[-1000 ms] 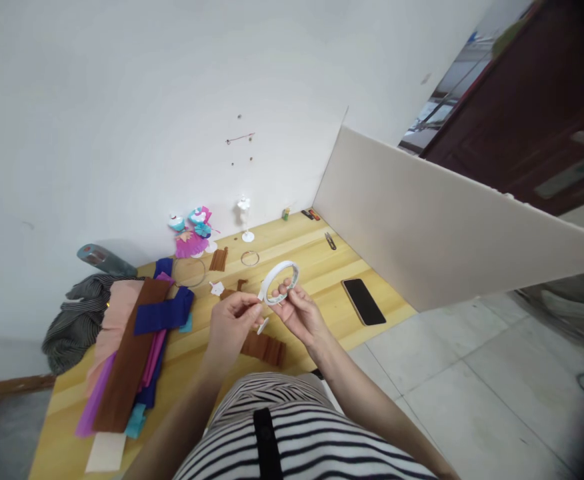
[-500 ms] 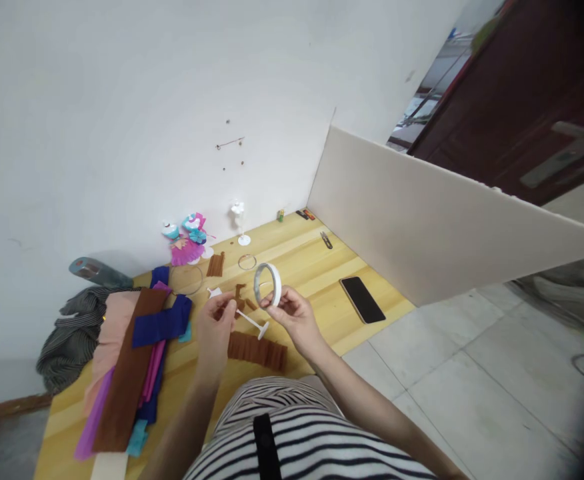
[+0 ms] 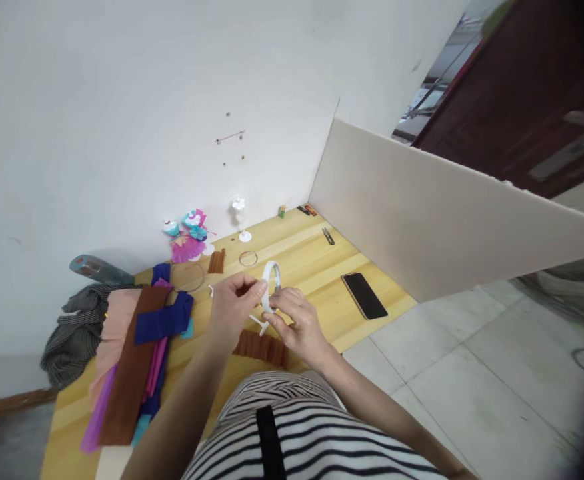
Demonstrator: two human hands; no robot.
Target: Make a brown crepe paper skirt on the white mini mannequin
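My right hand (image 3: 297, 320) is closed on a narrow roll of white tape (image 3: 267, 287), held upright above the table. My left hand (image 3: 237, 307) is closed too, its thumb and finger pinched at the tape's left edge. That same hand holds a small white mannequin stand (image 3: 259, 324); the stem and base stick out below the fingers, and the rest is mostly hidden. Beneath the hands lies a strip of gathered brown fabric (image 3: 259, 348). A similar white mannequin (image 3: 239, 217) stands upright near the wall.
Folded coloured fabrics (image 3: 127, 367) pile up on the left, by a striped cloth (image 3: 75, 333) and a grey-blue bottle-like object (image 3: 99, 270). Small dressed figures (image 3: 189, 237) stand at the back. A phone (image 3: 365, 295), thread snips (image 3: 328, 236) and a pale partition (image 3: 447, 220) are on the right.
My hands have come together; the left moved right to the tape roll. The roll has turned in my right hand, and the mannequin stand is now more covered.
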